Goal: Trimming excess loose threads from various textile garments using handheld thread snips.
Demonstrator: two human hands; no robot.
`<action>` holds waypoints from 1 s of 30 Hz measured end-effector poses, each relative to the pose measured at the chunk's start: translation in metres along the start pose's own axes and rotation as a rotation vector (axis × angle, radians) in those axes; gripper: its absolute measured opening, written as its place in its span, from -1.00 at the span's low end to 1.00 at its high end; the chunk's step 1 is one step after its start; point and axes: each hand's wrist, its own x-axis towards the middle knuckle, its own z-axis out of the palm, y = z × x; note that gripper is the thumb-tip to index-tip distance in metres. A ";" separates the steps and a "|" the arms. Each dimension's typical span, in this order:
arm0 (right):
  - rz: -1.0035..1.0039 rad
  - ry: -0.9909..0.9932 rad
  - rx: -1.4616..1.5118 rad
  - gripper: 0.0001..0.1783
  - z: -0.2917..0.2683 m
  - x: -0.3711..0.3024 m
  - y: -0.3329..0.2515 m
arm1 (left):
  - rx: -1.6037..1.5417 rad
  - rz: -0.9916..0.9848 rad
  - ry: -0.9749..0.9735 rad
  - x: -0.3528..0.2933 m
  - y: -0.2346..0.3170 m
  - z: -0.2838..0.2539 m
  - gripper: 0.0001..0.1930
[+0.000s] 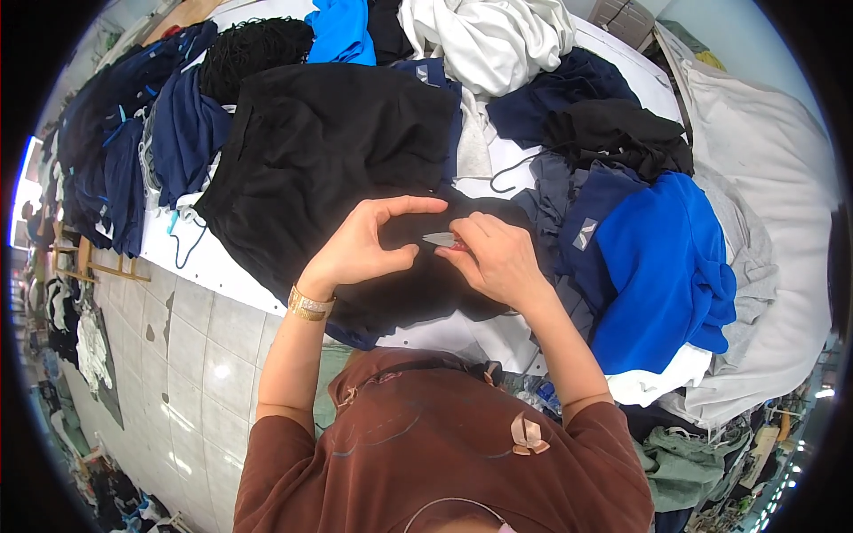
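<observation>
Black shorts (338, 133) lie spread over the white table in front of me, their gathered waistband toward the left. Above their lower part is my left hand (360, 244), its thumb and forefinger held wide apart like a C with nothing visible between them. My right hand (499, 258) is closed round small thread snips (440, 239). The pointed silver blades stick out leftward toward the gap of my left hand, and a bit of red handle shows between the fingers. Most of the handle is hidden in the grip.
Navy garments (182, 124) are heaped at the left, with a black fringed bundle (258, 58) behind. White cloth (498, 40) lies at the back. A bright blue garment (666, 266) and grey pieces crowd the right side. The table's white front edge (222, 284) borders a tiled floor (213, 364).
</observation>
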 end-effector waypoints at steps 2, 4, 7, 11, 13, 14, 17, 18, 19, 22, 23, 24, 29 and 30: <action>-0.044 0.012 -0.055 -0.73 -0.001 0.001 0.000 | 0.017 -0.014 -0.015 0.000 0.002 0.000 -0.47; -0.051 -0.002 -0.066 -0.73 -0.003 0.001 0.000 | 0.012 -0.008 -0.015 0.001 0.001 0.000 -0.47; -0.065 -0.027 -0.098 -0.72 -0.007 0.002 0.000 | 0.015 -0.008 -0.015 0.001 0.002 0.001 -0.47; -0.090 -0.024 -0.137 -0.72 -0.010 0.005 -0.002 | 0.037 -0.010 -0.012 0.000 0.002 0.000 -0.47; -0.090 -0.034 -0.141 -0.72 -0.011 0.005 -0.001 | 0.040 -0.011 -0.011 0.000 0.002 0.000 -0.47; -0.090 -0.043 -0.145 -0.72 -0.011 0.005 -0.001 | 0.043 -0.013 -0.009 0.000 0.002 0.000 -0.47; -0.089 -0.038 -0.132 -0.72 -0.009 0.005 -0.001 | 0.096 -0.005 -0.019 0.001 0.004 0.000 -0.48; -0.089 -0.038 -0.131 -0.72 -0.009 0.005 -0.001 | 0.096 -0.005 -0.019 0.001 0.004 0.000 -0.48; -0.094 -0.033 -0.109 -0.72 -0.008 0.006 -0.001 | 0.100 0.005 -0.018 0.001 0.003 0.000 -0.48; -0.001 -0.018 0.104 -0.73 -0.007 0.003 -0.003 | 0.090 0.002 -0.007 0.001 0.002 0.000 -0.48; 0.097 -0.009 0.296 -0.74 -0.007 0.002 -0.003 | 0.077 -0.012 0.003 0.002 0.002 0.000 -0.48; 0.097 -0.010 0.297 -0.74 -0.007 0.003 -0.003 | 0.077 -0.013 0.003 0.001 0.002 0.000 -0.48; 0.084 -0.199 0.084 -0.74 -0.010 0.004 0.003 | 0.127 0.041 0.014 0.002 -0.001 -0.002 -0.44; 0.084 -0.199 0.084 -0.74 -0.010 0.005 0.003 | 0.127 0.042 0.014 0.002 -0.001 -0.002 -0.44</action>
